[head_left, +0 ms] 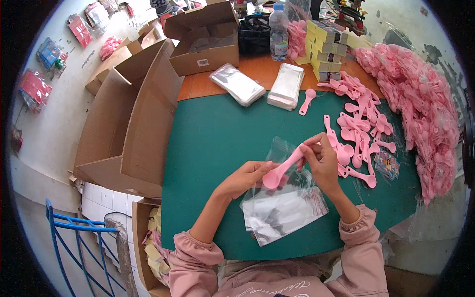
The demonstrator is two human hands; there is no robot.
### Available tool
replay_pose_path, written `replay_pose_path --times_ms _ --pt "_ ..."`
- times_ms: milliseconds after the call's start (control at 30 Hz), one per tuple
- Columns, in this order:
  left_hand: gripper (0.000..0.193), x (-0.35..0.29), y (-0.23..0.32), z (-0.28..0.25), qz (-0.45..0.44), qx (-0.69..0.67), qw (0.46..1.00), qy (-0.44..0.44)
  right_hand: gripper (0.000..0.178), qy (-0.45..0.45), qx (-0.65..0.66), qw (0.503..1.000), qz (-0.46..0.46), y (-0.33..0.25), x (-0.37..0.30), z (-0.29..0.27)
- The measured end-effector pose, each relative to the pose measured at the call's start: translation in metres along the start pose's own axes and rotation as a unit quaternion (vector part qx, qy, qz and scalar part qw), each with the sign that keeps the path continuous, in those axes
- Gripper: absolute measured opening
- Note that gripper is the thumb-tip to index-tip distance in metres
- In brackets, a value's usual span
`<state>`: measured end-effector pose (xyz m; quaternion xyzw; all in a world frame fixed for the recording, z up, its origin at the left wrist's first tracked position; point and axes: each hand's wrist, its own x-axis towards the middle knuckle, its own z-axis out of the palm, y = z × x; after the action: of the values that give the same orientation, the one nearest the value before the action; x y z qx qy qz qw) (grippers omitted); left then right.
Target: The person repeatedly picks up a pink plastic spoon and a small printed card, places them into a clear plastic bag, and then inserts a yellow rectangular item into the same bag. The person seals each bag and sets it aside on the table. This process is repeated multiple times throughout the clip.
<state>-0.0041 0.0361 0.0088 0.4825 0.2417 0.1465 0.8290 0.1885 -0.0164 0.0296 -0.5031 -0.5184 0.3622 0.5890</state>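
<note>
Over the near middle of the table, a pink plastic spoon [284, 169] slants with its bowl toward the lower left. My right hand [321, 161] pinches the end of its handle. Beside the bowl, my left hand [247, 179] grips a clear plastic bag [278, 147], its fingers partly behind the film. How far the spoon lies inside the bag I cannot tell. Just below both hands lies a pile of flat clear bags [284, 215]. Right of my right hand is a loose heap of pink spoons [358, 123], and small printed cards [387, 164] lie against it.
Two stacks of clear bags [237, 84] [286, 85] and a single spoon [308, 101] lie farther back. Behind stand a water bottle [279, 34], card bundles [326, 49] and a cardboard box [203, 39]. Bagged spoons [420, 104] line the right edge; an open carton [123, 123] stands left.
</note>
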Motion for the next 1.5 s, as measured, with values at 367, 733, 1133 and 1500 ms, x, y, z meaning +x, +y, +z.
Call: replay_pose_path --times_ms 367,733,1133,1500 --pt "0.039 -0.004 0.033 0.019 0.088 0.073 0.993 0.032 0.053 -0.19 -0.153 0.955 -0.169 -0.037 -0.006 -0.036" --pt "0.034 -0.009 0.042 -0.01 0.07 0.067 0.994 0.058 0.036 0.306 -0.593 0.737 0.112 0.08 -0.071 -0.348" --pt "0.033 0.005 0.029 -0.006 0.044 0.141 0.988 0.044 0.014 0.222 -0.474 0.851 -0.04 -0.052 0.012 -0.121" --pt "0.031 0.011 0.022 -0.004 0.025 0.137 0.988 0.07 0.01 -0.088 -0.223 0.971 0.004 -0.04 0.014 -0.032"
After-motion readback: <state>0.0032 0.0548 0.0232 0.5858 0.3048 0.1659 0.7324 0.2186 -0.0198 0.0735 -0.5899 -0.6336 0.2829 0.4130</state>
